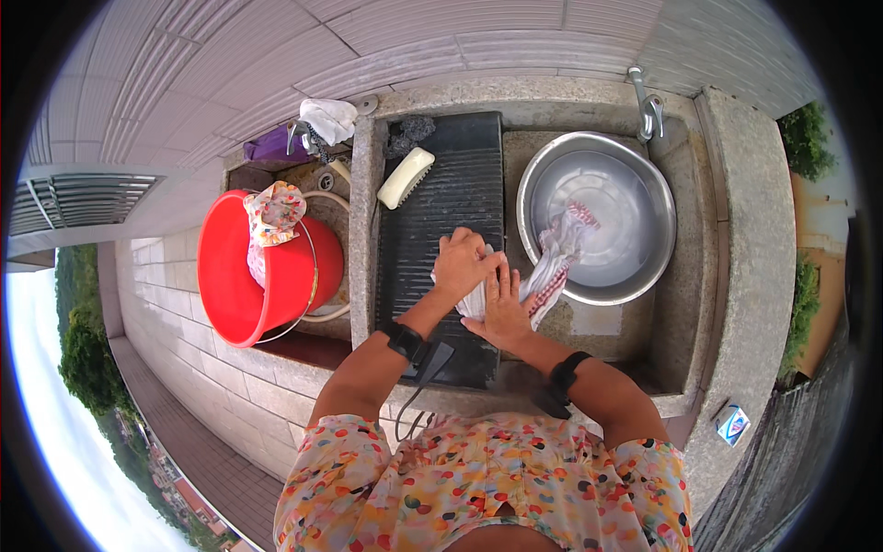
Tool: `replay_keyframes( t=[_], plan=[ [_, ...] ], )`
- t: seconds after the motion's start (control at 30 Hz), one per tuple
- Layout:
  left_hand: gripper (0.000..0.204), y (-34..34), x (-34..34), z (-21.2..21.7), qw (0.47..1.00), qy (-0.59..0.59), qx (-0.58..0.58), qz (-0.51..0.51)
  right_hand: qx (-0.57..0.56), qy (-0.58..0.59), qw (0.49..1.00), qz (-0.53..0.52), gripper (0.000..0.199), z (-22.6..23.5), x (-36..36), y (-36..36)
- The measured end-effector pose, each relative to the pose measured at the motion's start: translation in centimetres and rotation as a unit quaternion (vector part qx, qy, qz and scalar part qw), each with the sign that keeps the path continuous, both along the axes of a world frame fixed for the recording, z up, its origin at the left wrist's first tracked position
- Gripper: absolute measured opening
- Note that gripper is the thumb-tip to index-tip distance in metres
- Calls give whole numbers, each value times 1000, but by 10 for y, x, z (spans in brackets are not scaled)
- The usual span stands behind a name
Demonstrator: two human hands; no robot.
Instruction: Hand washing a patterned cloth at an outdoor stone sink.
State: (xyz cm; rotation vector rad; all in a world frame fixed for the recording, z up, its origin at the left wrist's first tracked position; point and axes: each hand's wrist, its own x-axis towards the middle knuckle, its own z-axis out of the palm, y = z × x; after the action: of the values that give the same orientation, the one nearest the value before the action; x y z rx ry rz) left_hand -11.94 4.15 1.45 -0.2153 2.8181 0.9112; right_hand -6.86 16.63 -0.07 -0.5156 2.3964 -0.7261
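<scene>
Outdoor stone wash sink [736,276] seen from above, with a dark ribbed plastic washboard [451,198] sloping across its left half. On the board's lower right edge, a wet white cloth with red checked trim [550,276], 1 end bunched under both hands, the other end trailing over the rim of a wide shiny steel basin [635,198] and lying inside it.

Left hand [463,262] curled into a fist, gripping the bunched cloth and pressing it on the ribs. Right hand [504,308] flat, fingers held together and stretched forward, palm down on the cloth just beside the left fist. Black bands on both wrists.

Cloth judged soft, limp and soaked: heavier than when dry, likely slippery if soapy, not fragile. Best taken by a gathered handful at the bunched end rather than by a single corner, since the loose tail would drag and drip. Ribs give grip, so little chance of sliding away.

Around: a white scrubbing brush [406,178] at the board's upper left, a dark scouring pad [410,133] above it, a metal tap [648,110] over the basin. Left of the sink, a red plastic bucket [235,294] holding a flowered garment [272,213], a purple container [273,145] and a white rag [329,118] behind. Small blue-and-white carton [733,424] on the ledge at lower right.
</scene>
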Motion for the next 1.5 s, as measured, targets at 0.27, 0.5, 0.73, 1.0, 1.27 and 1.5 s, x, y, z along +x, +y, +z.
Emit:
replay_keyframes(
  t=[0.27, 0.5, 0.73, 1.0, 1.27, 1.5],
  plan=[
    [16, -22, -33, -33, 950, 230, -190, -86, 21, -7, 999, 35, 91, 16, 0, -6],
    [31, 4, -32, 5, 992, 10, -102, 73, -11, -2, 1000, -3, 95, 3, 0, 1],
    [18, -7, 43, -13, 951, 220, -116, -181, 11, -23, 999, 26, 94, 1, -2, -1],
    [35, -2, -40, -18, 955, 187, -211, 96, 43, -32, 998, 36, 96, 11, -6, -6],
    [16, -7, 63, -2, 943, 274, -16, -186, 25, 3, 999, 32, 90, -4, 0, -3],
    [16, -9, -43, -30, 960, 184, -211, -4, 10, -4, 1000, 0, 94, 10, -1, -5]
  ],
)
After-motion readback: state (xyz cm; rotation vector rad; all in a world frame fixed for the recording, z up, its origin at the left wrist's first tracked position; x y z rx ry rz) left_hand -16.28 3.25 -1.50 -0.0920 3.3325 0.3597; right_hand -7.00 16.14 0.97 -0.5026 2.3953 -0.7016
